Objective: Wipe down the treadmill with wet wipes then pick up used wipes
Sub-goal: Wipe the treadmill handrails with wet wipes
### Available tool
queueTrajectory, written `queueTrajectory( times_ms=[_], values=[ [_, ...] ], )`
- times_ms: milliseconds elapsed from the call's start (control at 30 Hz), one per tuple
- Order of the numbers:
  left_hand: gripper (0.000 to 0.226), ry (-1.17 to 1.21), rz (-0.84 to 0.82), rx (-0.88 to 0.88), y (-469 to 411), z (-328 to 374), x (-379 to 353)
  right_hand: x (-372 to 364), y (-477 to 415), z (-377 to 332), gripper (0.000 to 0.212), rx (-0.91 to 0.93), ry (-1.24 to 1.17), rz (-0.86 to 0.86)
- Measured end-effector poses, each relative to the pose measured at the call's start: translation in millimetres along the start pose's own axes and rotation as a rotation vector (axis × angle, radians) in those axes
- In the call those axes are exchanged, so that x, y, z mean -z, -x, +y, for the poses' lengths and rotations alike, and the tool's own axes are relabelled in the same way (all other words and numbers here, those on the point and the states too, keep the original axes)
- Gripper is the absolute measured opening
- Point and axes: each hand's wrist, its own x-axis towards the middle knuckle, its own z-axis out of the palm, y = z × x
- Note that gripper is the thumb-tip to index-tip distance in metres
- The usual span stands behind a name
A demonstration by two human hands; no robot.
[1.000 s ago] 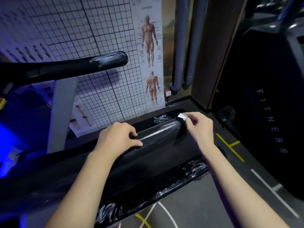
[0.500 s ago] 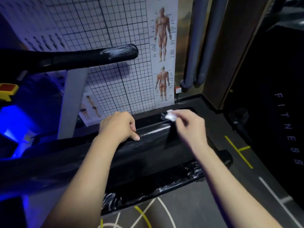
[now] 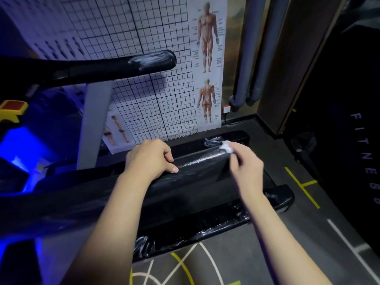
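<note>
Grey line-marked floor (image 3: 236, 243) lies open right of the glossy black treadmill handrail (image 3: 201, 161). The left hand (image 3: 150, 159) curls over this rail; the right hand (image 3: 246, 169) pinches a crumpled white wet wipe (image 3: 225, 146) at its far end. A dark machine (image 3: 366, 159) reads "FITNESS"; farther, a wall poster (image 3: 206, 58) shows 2 anatomy figures.

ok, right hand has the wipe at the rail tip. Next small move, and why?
Probably drag the wipe back along the top of the handrail toward the left hand. The right hand pinches the balled wipe at the handrail's far end, the left hand grips it further in and steadies it, and the stretch between them is open to a stroke.
</note>
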Motion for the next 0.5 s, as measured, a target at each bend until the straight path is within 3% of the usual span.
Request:
queueTrajectory(
  times_ms=[67, 100, 133, 200, 333, 400, 500],
  values=[
    [0.028, 0.026, 0.027, 0.003, 2.0, -5.8, -5.1, 9.4, 2.9, 16.0, 0.030, -0.338, -0.061, 0.062],
    [0.027, 0.040, 0.044, -0.002, 3.6, -8.5, -7.9, 10.4, 8.3, 16.6, 0.031, -0.393, -0.087, 0.108],
    [0.026, 0.062, 0.059, -0.013, 4.9, -11.4, -10.9, 8.6, 15.1, 9.9, 0.034, -0.358, -0.106, 0.160],
    [0.023, 0.123, 0.076, -0.042, 7.3, -17.8, -15.0, -4.7, 30.3, -10.8, 0.037, -0.100, -0.117, 0.207],
    [0.025, 0.289, 0.177, -0.195, 21.7, -44.0, -19.3, -41.3, 69.4, -38.5, 0.028, 0.353, -0.147, 0.078],
    [0.024, 0.392, 0.325, -0.197, 31.4, -70.8, -18.1, -53.7, 91.2, -41.7, 0.027, 0.378, -0.137, 0.038],
    [0.019, 0.353, 0.485, -0.110, 44.8, -124.5, -15.3, -64.1, 110.5, -48.5, 0.029, 0.208, -0.119, 0.135]
  ],
)
